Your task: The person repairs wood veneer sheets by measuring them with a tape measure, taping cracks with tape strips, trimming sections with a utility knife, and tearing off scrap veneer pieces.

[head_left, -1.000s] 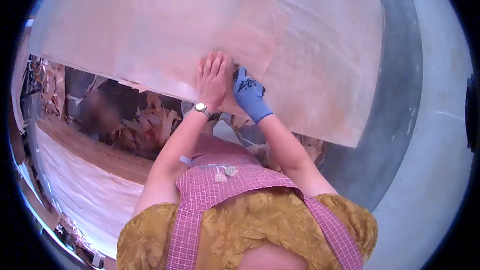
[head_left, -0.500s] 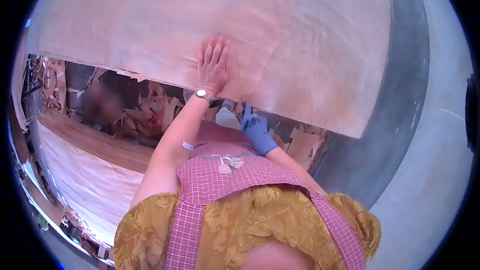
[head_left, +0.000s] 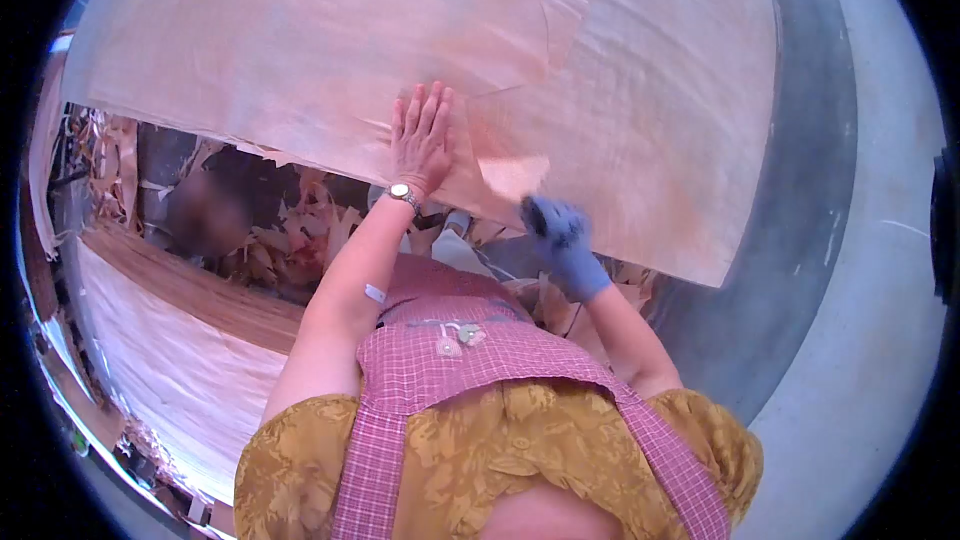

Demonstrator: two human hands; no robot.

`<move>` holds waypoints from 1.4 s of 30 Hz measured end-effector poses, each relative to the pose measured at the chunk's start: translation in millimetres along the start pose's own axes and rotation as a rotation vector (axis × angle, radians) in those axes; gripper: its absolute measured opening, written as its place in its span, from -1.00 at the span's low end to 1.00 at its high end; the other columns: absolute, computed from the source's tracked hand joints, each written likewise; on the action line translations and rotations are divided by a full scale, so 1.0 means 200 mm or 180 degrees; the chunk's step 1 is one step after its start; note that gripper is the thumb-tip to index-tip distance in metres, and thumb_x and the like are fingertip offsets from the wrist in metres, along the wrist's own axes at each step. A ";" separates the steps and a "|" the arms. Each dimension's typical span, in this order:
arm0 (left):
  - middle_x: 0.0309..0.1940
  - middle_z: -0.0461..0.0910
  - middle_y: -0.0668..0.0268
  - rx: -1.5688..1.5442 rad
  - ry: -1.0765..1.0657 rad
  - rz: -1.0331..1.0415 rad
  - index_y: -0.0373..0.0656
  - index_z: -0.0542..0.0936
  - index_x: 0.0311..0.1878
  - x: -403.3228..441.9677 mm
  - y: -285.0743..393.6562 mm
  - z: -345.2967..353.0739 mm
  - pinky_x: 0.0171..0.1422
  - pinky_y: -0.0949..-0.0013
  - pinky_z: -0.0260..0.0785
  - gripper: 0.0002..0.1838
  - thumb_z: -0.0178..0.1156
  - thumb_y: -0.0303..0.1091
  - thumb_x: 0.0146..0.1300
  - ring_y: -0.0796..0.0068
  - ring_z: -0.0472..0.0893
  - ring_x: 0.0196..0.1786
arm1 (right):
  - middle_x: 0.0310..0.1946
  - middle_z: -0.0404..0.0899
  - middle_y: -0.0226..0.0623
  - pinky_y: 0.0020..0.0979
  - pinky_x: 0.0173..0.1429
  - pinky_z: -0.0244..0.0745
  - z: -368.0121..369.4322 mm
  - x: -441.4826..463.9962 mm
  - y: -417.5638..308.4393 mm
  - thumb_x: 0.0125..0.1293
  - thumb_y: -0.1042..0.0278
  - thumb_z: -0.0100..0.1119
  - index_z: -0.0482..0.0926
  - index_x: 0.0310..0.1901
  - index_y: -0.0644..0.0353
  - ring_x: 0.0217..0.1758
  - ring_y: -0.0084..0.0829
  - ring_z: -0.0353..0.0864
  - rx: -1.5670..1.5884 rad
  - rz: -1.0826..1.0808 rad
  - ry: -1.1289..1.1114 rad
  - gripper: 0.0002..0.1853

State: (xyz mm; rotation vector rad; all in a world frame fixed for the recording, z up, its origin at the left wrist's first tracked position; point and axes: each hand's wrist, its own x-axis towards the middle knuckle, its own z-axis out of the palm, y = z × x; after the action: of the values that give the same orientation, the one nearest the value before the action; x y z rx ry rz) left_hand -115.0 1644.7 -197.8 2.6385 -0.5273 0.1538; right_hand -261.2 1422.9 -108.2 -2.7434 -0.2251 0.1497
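L hand (head_left: 423,145) on sheet (head_left: 660,130), R hand (head_left: 565,240) nr its body-side edge; scraps (head_left: 305,240) btwn sheet & stack (head_left: 180,340), at L.

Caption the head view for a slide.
Bare left hand flat on wood veneer, blue-gloved right hand near its edge.

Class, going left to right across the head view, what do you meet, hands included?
Pale sheet at lower left, bare left hand, blue-gloved right hand, dark grey strip, paler grey floor.
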 end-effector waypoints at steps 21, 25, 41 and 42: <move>0.40 0.16 0.03 -0.6888 0.1492 -0.3130 -0.26 -0.10 0.48 0.65 -0.01 -0.59 0.49 -0.19 0.06 -0.33 -0.21 -0.07 0.48 -0.04 0.28 0.39 | -0.19 0.65 -0.40 -0.44 -0.04 0.53 0.05 0.32 -0.76 0.08 0.47 0.51 0.53 0.13 0.25 -0.19 -0.56 0.56 0.5261 -0.0897 -0.0826 -0.45; 0.43 0.17 0.03 -0.6175 0.1522 -0.2975 -0.27 0.03 0.47 0.68 0.03 -0.59 0.49 -0.03 0.16 -0.38 -0.27 -0.03 0.55 0.03 0.29 0.42 | -0.31 0.66 -0.42 -0.50 -0.21 0.50 -0.06 0.27 -0.69 0.19 0.45 0.41 0.58 0.05 0.25 -0.33 -0.62 0.54 0.5058 -0.0113 -0.1763 -0.62; 0.10 0.55 0.16 0.0067 0.1209 -0.0345 -0.08 0.46 0.22 0.63 -0.14 -0.32 0.19 -0.03 0.27 -0.56 0.17 -0.22 0.30 0.15 0.49 0.16 | -0.50 0.60 -0.45 -0.50 -0.44 0.40 -0.37 0.49 -0.30 0.33 0.26 0.25 0.64 -0.23 0.28 -0.52 -0.66 0.49 0.3402 0.1210 -0.0531 -0.79; 0.10 0.54 0.15 -0.0112 0.1688 -0.0760 -0.07 0.46 0.22 0.61 -0.17 -0.28 0.17 -0.04 0.26 -0.56 0.17 -0.23 0.28 0.14 0.48 0.16 | -0.54 0.59 -0.43 -0.51 -0.49 0.34 -0.30 0.57 -0.24 0.32 0.26 0.25 0.65 -0.25 0.24 -0.56 -0.65 0.48 0.3432 0.1375 -0.0565 -0.80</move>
State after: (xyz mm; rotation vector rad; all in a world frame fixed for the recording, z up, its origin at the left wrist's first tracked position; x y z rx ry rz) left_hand 9.1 1657.4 -138.1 2.4566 -0.0362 0.7315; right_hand -147.9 1464.9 -42.6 -1.6605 0.3272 0.4698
